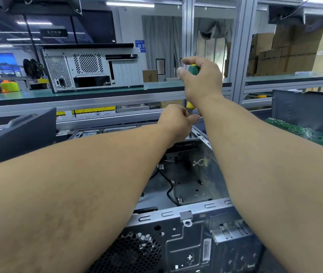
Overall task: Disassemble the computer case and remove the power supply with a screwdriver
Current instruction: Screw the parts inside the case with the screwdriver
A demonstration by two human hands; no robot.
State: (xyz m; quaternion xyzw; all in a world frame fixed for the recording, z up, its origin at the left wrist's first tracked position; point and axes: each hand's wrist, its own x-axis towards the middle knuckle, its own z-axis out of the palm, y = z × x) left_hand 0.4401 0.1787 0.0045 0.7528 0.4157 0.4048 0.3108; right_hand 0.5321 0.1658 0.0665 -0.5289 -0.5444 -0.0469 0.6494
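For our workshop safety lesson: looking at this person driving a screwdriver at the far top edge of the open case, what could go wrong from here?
1. The left hand holds the shaft right by the tip; if the screwdriver slips, it may jab those fingers.
2. A freed screw could drop into the open computer case among the black cable.
3. Both forearms reach across the case's bare metal rim, which might scrape them.

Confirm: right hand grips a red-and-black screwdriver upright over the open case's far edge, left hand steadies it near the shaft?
Not quite. In the head view the screwdriver has a green and yellow handle, not red and black. The rest holds: the right hand grips it upright over the far edge of the open case, and the left hand steadies it near the shaft.
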